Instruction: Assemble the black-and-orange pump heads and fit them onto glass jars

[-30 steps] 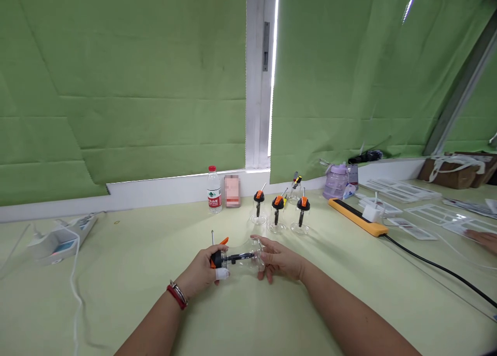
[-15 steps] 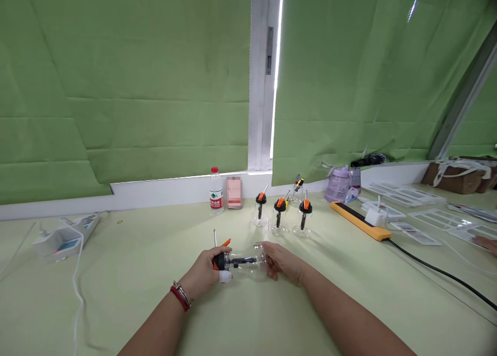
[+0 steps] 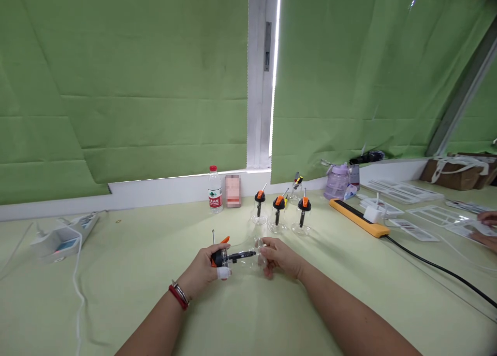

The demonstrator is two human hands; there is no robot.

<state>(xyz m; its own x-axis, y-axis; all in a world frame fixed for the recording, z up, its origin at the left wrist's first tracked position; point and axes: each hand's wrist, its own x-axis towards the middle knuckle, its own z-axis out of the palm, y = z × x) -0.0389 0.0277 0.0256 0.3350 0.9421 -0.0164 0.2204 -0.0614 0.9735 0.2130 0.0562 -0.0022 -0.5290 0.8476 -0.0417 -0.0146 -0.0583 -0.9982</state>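
Clear cup (image 3: 248, 256) with black-orange cap, lying sideways, held just above table

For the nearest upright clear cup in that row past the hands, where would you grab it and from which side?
Grip the middle cup around its clear body below the black and orange cap, coming from the front. It stands upright on its wide flared mouth with a thin pin sticking up from the cap, so a top grab looks awkward. Neighbouring cups stand close on both sides, leaving the near side freest.
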